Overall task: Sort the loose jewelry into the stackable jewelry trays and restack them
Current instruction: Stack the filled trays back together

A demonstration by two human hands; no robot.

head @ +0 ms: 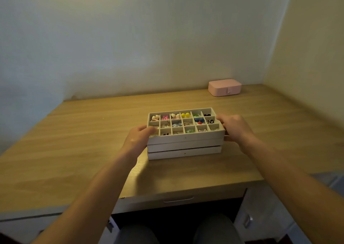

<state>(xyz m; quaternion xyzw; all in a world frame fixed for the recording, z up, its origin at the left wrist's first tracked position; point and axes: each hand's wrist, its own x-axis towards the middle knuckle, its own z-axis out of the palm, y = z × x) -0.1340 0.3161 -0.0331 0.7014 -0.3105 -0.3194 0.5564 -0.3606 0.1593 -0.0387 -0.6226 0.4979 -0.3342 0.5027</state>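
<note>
Three stacked trays point(184, 148), top one holding sorted jewelry point(183, 121).

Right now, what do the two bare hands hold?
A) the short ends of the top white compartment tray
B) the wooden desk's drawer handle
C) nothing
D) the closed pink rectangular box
A: the left hand and the right hand grip opposite ends of the top white tray, while the pink box stands apart at the back of the wooden desk.
</note>
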